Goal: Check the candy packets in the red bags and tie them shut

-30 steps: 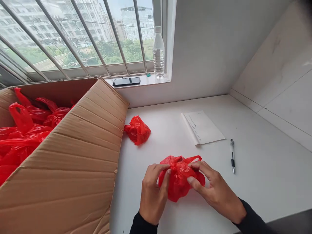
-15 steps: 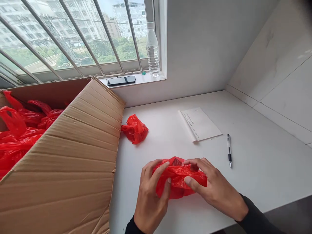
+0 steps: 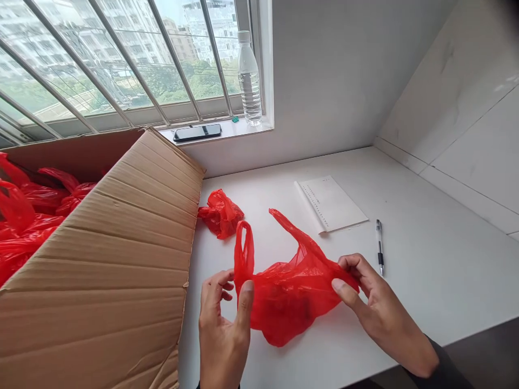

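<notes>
A red plastic bag (image 3: pixel 287 308) is spread over the white tabletop in front of me, with darker shapes showing faintly through its thin film. Its two loop handles stand up, the left one upright and the right one slanting. At the bag's left edge, my left hand (image 3: pixel 225 329) has the film between thumb and fingers. My right hand (image 3: pixel 373 308) pinches the bag's right side, below the slanting handle. What lies inside the bag cannot be made out. Beyond my left hand sits a second, crumpled red bag (image 3: pixel 221 214), beside the cardboard box.
A tall cardboard box (image 3: pixel 117 254) full of red bags (image 3: pixel 24 205) fills the left side. Toward the back of the table (image 3: pixel 430 259) lie a notebook (image 3: pixel 334 202) and a pen (image 3: pixel 379 247). On the windowsill are a phone (image 3: pixel 197 132) and a water bottle (image 3: pixel 250 86).
Both hands have moved apart, left and right. The bag, bunched between them before, is now spread wider, with its two handles raised.
</notes>
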Action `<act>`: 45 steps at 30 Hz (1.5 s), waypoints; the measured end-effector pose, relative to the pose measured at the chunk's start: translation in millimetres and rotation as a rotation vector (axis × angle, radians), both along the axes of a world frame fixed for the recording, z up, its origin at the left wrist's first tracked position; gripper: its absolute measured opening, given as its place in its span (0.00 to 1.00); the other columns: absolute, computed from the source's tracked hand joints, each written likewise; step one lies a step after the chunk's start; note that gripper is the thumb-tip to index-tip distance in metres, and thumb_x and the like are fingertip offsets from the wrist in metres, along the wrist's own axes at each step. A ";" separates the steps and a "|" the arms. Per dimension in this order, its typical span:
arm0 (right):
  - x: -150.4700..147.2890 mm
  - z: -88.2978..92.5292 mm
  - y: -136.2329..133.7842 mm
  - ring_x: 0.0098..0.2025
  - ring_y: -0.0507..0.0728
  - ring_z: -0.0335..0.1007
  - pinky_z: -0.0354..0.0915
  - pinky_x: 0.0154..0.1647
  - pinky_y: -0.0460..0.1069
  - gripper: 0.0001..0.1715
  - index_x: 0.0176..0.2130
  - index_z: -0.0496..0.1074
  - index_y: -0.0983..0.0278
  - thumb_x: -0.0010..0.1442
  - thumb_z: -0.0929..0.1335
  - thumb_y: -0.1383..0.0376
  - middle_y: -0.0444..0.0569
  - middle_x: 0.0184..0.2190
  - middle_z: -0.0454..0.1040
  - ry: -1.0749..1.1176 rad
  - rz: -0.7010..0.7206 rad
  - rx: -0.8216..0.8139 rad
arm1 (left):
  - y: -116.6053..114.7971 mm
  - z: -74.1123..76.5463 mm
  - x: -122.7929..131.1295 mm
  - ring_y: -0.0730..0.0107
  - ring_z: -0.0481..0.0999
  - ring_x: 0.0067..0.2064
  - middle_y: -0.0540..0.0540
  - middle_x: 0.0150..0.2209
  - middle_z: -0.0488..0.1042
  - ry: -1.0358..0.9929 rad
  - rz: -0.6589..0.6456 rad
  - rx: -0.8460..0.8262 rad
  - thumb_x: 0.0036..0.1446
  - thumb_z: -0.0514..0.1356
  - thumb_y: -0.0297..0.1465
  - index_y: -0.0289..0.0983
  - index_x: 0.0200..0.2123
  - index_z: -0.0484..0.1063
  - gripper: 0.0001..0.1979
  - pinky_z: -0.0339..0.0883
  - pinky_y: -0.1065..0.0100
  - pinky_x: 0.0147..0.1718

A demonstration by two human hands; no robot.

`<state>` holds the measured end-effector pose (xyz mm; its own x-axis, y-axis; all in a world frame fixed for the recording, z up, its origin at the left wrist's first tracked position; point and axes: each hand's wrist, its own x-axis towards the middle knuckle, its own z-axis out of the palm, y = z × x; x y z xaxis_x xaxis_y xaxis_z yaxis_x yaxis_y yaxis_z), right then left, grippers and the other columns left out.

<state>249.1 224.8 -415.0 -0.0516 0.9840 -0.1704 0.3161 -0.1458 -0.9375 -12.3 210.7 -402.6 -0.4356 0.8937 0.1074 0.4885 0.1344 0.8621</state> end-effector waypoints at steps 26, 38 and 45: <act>-44.5 32.6 13.5 0.30 0.60 0.74 0.74 0.27 0.57 0.22 0.62 0.70 0.68 0.75 0.58 0.67 0.50 0.33 0.79 -0.696 0.395 0.649 | -4.5 29.6 18.8 0.68 0.76 0.36 0.53 0.36 0.76 -0.302 -0.225 0.056 0.59 0.68 0.31 0.44 0.38 0.70 0.09 0.71 0.71 0.37; -45.5 44.6 25.0 0.35 0.59 0.72 0.73 0.51 0.61 0.14 0.38 0.75 0.64 0.71 0.62 0.72 0.47 0.31 0.75 -0.805 0.481 0.751 | -0.1 55.4 20.9 0.68 0.65 0.30 0.52 0.25 0.69 -0.191 -0.051 0.004 0.66 0.64 0.44 0.41 0.21 0.67 0.23 0.61 0.68 0.33; -43.0 44.3 14.1 0.18 0.54 0.59 0.50 0.20 0.52 0.20 0.39 0.69 0.60 0.57 0.63 0.83 0.38 0.20 0.65 -1.005 0.817 0.264 | -0.9 41.7 12.2 0.57 0.78 0.41 0.45 0.36 0.82 -0.542 -0.075 0.030 0.60 0.69 0.45 0.40 0.35 0.84 0.14 0.72 0.64 0.39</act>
<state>206.1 238.9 -370.6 -0.6068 0.7393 -0.2920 0.7948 0.5676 -0.2147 0.0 209.8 -360.9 -0.3708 0.9244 -0.0891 -0.0195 0.0882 0.9959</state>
